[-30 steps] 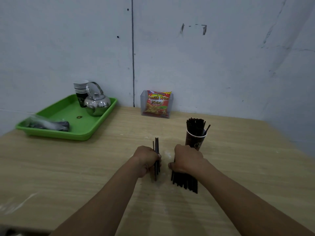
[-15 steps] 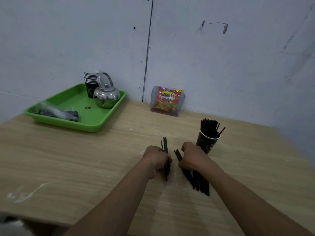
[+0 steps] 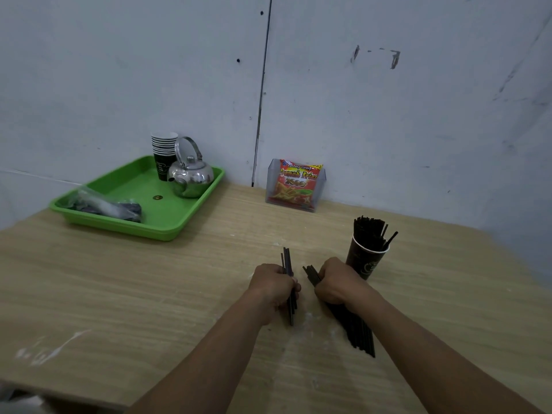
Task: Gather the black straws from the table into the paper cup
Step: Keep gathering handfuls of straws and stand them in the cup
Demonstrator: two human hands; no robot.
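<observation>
Both grips clutch black straws [image 3: 358, 330] beside the paper cup [image 3: 363, 261].

Pale grey scuffed wall [image 3: 388, 115] with a dark vertical seam [image 3: 263, 85] behind a light wooden table [image 3: 119, 294]

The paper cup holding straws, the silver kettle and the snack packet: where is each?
paper cup [image 3: 363, 262], head view, dark side wall below the rim.
silver kettle [image 3: 192, 179], head view, round body.
snack packet [image 3: 297, 183], head view, red front.
</observation>
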